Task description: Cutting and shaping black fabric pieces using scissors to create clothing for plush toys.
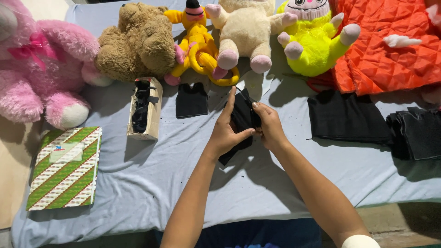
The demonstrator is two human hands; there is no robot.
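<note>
Two hands: both on one small black cloth piece, held just above the pale blue sheet at mid-table.
Left hand: closed on the cloth's near edge, thumb pressed across it, forefinger pointing up along its left side.
Right hand: pinching the cloth's right edge; fingertips curled in, grip looks firm, though shadow hides the exact hold.
Step in hand: by my reading, folding or squaring up this piece; it hangs partly doubled, lower corner trailing towards the wrist.
Next move calls for: edges matched, then a flat place to lay it.
Just beyond: folded black square lying flat on the sheet.
Left of that: open cardboard box with black straps inside.
Right side: stack of dark cloth, well apart from the hands.
Far edge: row of plush toys, brown bear among them; orange quilted cloth.
Near left: striped green notebook.
</note>
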